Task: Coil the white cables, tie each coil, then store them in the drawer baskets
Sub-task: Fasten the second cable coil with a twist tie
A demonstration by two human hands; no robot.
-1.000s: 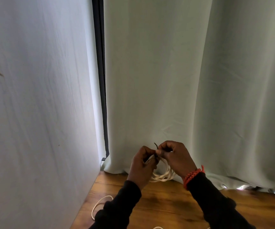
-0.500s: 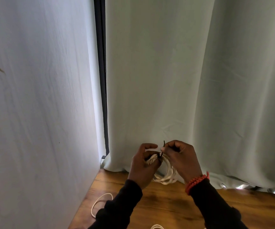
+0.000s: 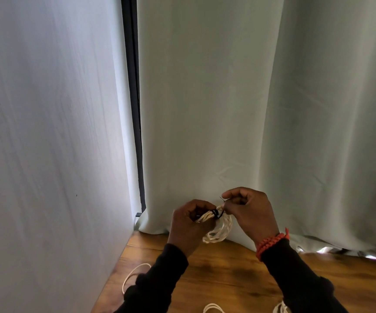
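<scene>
Two hands meet above the brown wooden surface point(image 3: 239, 274), in front of a pale green curtain point(image 3: 250, 109). The left hand point(image 3: 189, 224) grips a coil of white cable point(image 3: 218, 231), fingers curled round its top strands. The right hand point(image 3: 250, 213) pinches the end of a thin black tie point(image 3: 217, 213) wrapped round the coil. More white cable loops point(image 3: 135, 276) lie on the surface near the sleeves.

Wooden table point(image 3: 227, 279) with loose white cables point(image 3: 132, 276) and curtain hem point(image 3: 318, 245).
</scene>
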